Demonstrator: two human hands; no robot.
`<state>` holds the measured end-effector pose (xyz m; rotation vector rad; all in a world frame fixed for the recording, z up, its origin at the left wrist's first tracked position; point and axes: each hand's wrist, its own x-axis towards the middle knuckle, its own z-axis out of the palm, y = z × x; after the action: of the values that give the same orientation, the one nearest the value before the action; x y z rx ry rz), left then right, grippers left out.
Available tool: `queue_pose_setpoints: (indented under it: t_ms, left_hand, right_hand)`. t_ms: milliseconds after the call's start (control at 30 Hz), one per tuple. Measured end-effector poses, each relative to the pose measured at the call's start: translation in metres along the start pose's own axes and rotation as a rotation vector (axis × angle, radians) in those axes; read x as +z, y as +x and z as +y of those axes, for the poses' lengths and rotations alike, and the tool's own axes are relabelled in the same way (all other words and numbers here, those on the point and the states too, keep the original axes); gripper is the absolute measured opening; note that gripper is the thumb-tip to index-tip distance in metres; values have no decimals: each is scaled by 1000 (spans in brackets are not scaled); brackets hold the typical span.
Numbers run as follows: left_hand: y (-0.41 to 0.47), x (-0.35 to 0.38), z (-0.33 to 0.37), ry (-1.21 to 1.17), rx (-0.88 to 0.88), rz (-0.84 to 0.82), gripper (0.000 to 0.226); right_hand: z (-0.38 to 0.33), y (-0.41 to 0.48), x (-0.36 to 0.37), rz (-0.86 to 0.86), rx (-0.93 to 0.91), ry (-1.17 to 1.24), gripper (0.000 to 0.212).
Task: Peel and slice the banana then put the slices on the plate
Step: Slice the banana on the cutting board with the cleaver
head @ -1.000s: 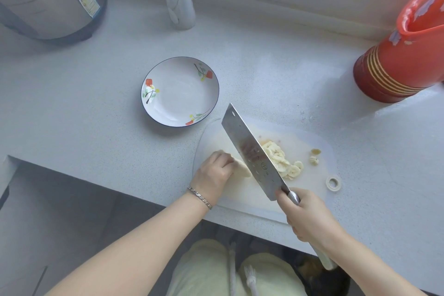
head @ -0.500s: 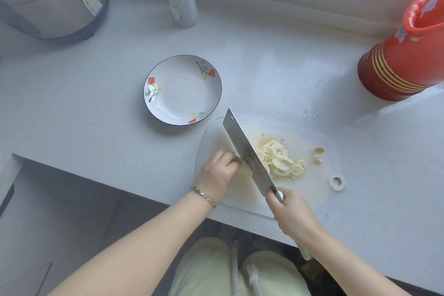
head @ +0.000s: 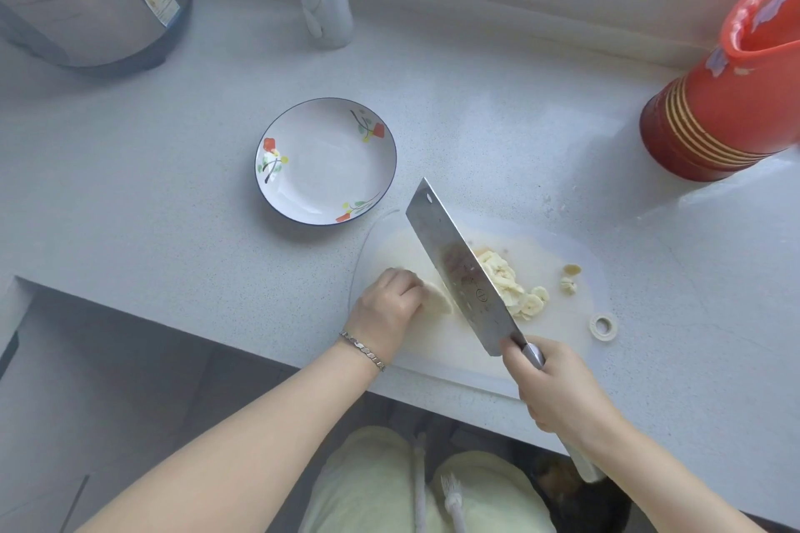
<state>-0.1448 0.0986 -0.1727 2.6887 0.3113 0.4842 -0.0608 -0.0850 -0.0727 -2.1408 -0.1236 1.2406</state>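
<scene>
I have the left hand (head: pixel 389 307) curled down over the peeled banana (head: pixel 439 302) on the white cutting board (head: pixel 558 338), its grip closed on the stub so only the cut end pokes out toward the blade. My right hand (head: pixel 558 394) has its grip wrapped tight around the handle of the cleaver (head: pixel 463 273), which stands tilted over the board just beside the banana's exposed end; I cannot tell whether the edge touches the board. On the far side of the blade lies a heap of banana slices (head: pixel 515 290), with two loose bits (head: pixel 570 278) nearer the board's right edge. The board sits at the near edge of the tabletop (head: pixel 173 186). The flowered plate (head: pixel 324 160) stands just beyond the board's left corner, with no slices on it. A red jug (head: pixel 731 100) stands toward the far right corner.
</scene>
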Motion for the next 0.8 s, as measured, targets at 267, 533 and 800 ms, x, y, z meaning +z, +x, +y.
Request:
queue_pose_setpoints:
  t_ms: [267, 533, 800]
  left_hand:
    - [1, -1, 1, 7, 33, 42, 24]
    - [-1, 1, 0, 8, 16, 7, 22]
    - [-3, 4, -4, -24, 21, 9, 13]
  right_hand:
    - [2, 3, 5, -13, 9, -115, 31]
    - [1, 12, 26, 32, -35, -190, 34]
    - [6, 21, 27, -19, 39, 18, 33]
